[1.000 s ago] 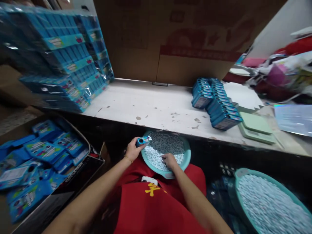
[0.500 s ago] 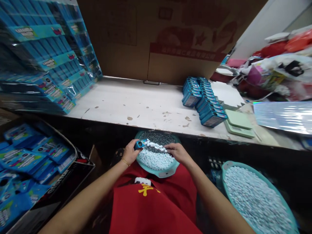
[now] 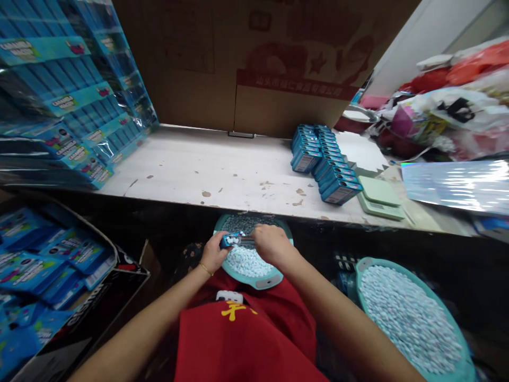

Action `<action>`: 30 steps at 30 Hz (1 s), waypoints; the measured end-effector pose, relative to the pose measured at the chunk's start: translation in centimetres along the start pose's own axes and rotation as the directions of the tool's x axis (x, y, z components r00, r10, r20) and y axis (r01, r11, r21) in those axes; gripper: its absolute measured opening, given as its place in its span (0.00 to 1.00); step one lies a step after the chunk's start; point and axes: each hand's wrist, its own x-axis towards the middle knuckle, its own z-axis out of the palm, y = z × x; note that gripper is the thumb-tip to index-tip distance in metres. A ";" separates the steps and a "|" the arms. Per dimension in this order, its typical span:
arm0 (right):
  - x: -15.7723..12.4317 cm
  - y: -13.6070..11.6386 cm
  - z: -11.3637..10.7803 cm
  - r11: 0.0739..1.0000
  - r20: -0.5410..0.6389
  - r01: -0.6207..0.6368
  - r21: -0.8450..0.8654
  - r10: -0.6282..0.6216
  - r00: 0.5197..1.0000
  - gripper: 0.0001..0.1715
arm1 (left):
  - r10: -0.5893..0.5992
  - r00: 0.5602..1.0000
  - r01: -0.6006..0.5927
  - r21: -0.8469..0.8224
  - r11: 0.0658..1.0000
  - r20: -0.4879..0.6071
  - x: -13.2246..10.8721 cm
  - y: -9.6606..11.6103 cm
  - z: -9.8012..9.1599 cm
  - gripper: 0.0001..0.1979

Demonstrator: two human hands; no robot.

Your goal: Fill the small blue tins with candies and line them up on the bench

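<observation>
Over the left side of a teal basin of pale candies, my left hand grips a small blue box. White candies show at the box's right end, which faces my other hand. My right hand is closed above the basin, with a thin metallic tool reaching from it toward the box. Most of the tool is hidden by the fingers, and its shape is hard to make out.
Rows of blue boxes stand on the white table beside a green scale. Wrapped blue packs are stacked at left above a carton of flat boxes. Another candy-filled basin is at lower right.
My right hand has moved left, closer to the small box. The line of white candies between the hands is gone, and candies now show at the box's end. The view has shifted slightly.
</observation>
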 end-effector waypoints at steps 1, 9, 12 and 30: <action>-0.6 0.6 0.0 1.000 -0.023 0.001 0.010 -0.001 1.000 0.18 | -0.021 1.000 0.021 -0.044 0.999 -0.010 0.0 -0.1 -0.2 0.18; -3.5 5.7 1.3 0.983 -0.151 -0.147 0.109 0.162 0.975 0.21 | -0.156 0.987 0.160 -0.367 0.916 0.041 0.0 -0.1 0.3 0.19; -3.3 5.7 1.7 0.984 -0.132 -0.148 0.099 0.160 0.978 0.21 | -0.156 0.987 0.158 -0.388 0.908 0.036 0.2 0.4 0.7 0.18; -2.5 3.5 2.1 0.993 -0.123 -0.119 0.005 0.118 0.985 0.20 | -0.152 0.988 0.145 -0.307 0.941 -0.001 0.0 0.7 0.6 0.18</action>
